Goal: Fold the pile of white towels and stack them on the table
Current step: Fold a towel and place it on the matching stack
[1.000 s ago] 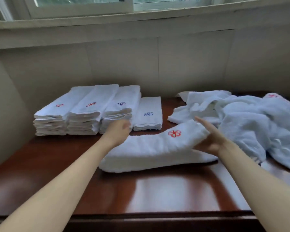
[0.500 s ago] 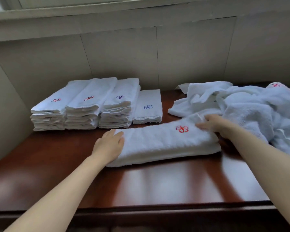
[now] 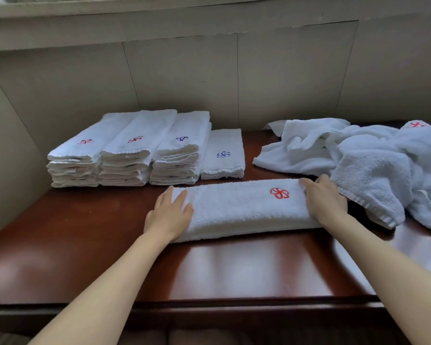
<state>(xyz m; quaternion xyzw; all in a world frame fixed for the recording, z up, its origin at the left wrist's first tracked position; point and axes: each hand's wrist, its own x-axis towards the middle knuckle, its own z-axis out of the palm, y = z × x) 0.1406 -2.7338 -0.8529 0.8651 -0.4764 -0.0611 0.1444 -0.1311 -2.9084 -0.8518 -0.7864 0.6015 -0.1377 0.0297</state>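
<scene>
Having just lowered the long towel (image 3: 244, 207) flat, the left hand (image 3: 168, 216) and right hand (image 3: 325, 199) are pressing its 2 ends with open fingers, gripping nothing, readying the crosswise fold.

I see a long folded towel (image 3: 244, 207) lying across the brown table (image 3: 85, 245), its red emblem (image 3: 279, 193) near the right end. My left hand (image 3: 168, 216) lies flat, fingers spread, on the towel's left end; my right hand (image 3: 324, 197) presses flat on its right end. Behind, three stacks (image 3: 127, 150) of folded towels stand side by side against the wall (image 3: 184, 78), with a single folded towel (image 3: 223, 154) just beside them. An unfolded pile (image 3: 373, 165) sprawls at the right, touching my right hand.
</scene>
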